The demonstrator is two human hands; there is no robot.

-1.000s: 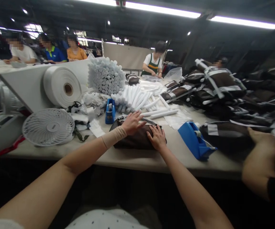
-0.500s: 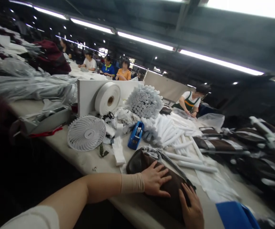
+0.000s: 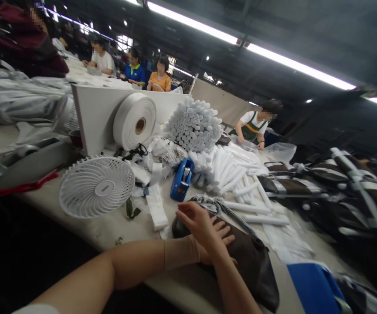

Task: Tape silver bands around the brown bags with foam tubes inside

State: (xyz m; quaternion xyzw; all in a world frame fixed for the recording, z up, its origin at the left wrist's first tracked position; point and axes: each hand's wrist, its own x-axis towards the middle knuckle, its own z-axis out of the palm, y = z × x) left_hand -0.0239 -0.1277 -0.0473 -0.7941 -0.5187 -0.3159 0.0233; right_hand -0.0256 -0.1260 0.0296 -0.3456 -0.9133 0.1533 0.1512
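Observation:
A dark brown bag (image 3: 250,261) with black trim and straps lies across the front of the table. My left hand (image 3: 222,235), with a beige band at its wrist, rests flat on the bag, fingers spread. Crossing above it, my right hand (image 3: 195,220) hovers over the bag's left end and hides part of my left hand. Its fingers are loosely bent, and nothing shows in them. Just beyond these fingertips stands a blue tape dispenser (image 3: 181,179), apart from the hand.
A white fan (image 3: 96,186), a white strip roll (image 3: 134,122) and bundled white foam rods (image 3: 195,124) lie left and behind. Loose rods (image 3: 237,174) spread beyond the bag. Brown bags (image 3: 289,185) pile at right, near a blue object (image 3: 312,285). Several co-workers sit or stand farther back.
My right hand has left the bag's right part and moved left across my left hand, toward the tape dispenser. My left hand stays on the bag. The view has shifted slightly.

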